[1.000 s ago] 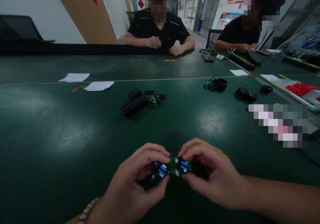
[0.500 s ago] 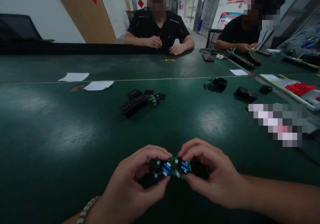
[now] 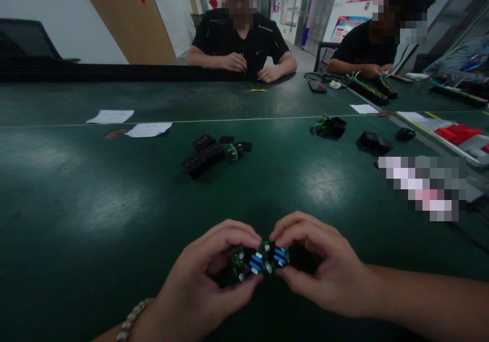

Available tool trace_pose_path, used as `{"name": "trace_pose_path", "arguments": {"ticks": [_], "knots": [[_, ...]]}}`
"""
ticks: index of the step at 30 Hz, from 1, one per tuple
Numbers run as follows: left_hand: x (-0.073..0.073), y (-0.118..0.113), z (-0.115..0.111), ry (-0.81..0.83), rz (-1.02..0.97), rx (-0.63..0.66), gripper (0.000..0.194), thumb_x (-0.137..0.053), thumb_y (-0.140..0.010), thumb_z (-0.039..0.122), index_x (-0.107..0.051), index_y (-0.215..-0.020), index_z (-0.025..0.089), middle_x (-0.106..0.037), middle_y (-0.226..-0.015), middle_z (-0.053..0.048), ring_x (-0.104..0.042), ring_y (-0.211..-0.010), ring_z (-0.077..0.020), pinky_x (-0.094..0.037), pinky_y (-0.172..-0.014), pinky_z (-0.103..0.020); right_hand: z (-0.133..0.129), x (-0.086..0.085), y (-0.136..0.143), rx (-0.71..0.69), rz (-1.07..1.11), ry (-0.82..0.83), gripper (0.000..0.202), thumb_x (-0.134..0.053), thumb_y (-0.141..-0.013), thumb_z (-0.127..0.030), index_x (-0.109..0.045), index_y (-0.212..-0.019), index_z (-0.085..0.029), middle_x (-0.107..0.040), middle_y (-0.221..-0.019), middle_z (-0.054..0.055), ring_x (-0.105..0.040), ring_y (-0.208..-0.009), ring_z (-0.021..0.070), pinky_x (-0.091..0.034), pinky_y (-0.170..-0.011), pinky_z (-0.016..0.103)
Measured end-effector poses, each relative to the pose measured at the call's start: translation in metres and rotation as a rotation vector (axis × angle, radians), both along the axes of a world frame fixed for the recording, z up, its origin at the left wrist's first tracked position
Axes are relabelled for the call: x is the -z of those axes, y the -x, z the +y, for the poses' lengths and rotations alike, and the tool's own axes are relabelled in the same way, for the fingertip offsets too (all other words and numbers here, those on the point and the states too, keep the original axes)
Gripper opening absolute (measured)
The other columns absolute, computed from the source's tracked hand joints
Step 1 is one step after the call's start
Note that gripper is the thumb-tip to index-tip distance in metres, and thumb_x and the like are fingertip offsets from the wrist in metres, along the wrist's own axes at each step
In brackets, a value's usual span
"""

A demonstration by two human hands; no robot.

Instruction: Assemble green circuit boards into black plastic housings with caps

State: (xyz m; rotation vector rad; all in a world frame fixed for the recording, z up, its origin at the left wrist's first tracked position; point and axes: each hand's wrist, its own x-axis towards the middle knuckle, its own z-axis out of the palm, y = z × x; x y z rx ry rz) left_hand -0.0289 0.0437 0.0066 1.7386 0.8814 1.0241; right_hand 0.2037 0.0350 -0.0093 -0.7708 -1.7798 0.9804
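Between my fingers, low in the middle of the head view, is a green circuit board (image 3: 267, 267) carrying blue, white and clear parts. It shows two similar halves side by side; I cannot tell if they are one piece or two boards meeting edge to edge. My left hand (image 3: 214, 276) is closed on the left half, thumb below and fingers above. The right half is pinched the same way by my right hand (image 3: 324, 265). Both palms and the board's outer ends are partly hidden. The board is held above the green table (image 3: 114, 255).
Farther off lie black plastic housings (image 3: 204, 156), a small loose circuit board (image 3: 234, 152), a black case with wires (image 3: 330, 127) and another black case (image 3: 373, 142). White papers (image 3: 148, 129) lie at left. A tray with red items (image 3: 460, 134) is at right. Two people sit across the table.
The two halves of the circuit board have shifted slightly against each other, the left now sitting a little lower. Both hands keep their pinch. The camera view has moved a little.
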Motion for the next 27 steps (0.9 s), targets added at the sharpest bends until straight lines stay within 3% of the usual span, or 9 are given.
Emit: {"name": "trace_pose_path", "arguments": {"ticks": [12, 27], "knots": [[0.000, 0.001, 0.003, -0.007, -0.012, 0.016, 0.047, -0.076, -0.073, -0.005, -0.075, -0.105, 0.029, -0.076, -0.103, 0.000, -0.077, -0.095, -0.0157, -0.063, -0.081, -0.020, -0.001, -0.001, -0.002, -0.022, -0.020, -0.057, 0.038, -0.077, -0.083, -0.005, -0.069, -0.116, -0.021, -0.073, -0.112, 0.008, -0.072, -0.104, 0.0202, -0.061, -0.088, 0.035], [0.008, 0.007, 0.003, 0.115, -0.057, 0.036, 0.050, -0.077, -0.075, -0.006, -0.074, -0.108, 0.032, -0.074, -0.109, 0.001, -0.076, -0.099, -0.0162, -0.064, -0.086, -0.023, -0.002, -0.002, -0.001, 0.035, 0.002, -0.049, 0.042, -0.075, -0.078, -0.001, -0.068, -0.115, -0.021, -0.071, -0.110, 0.008, -0.072, -0.099, 0.0205, -0.061, -0.084, 0.034]]}}
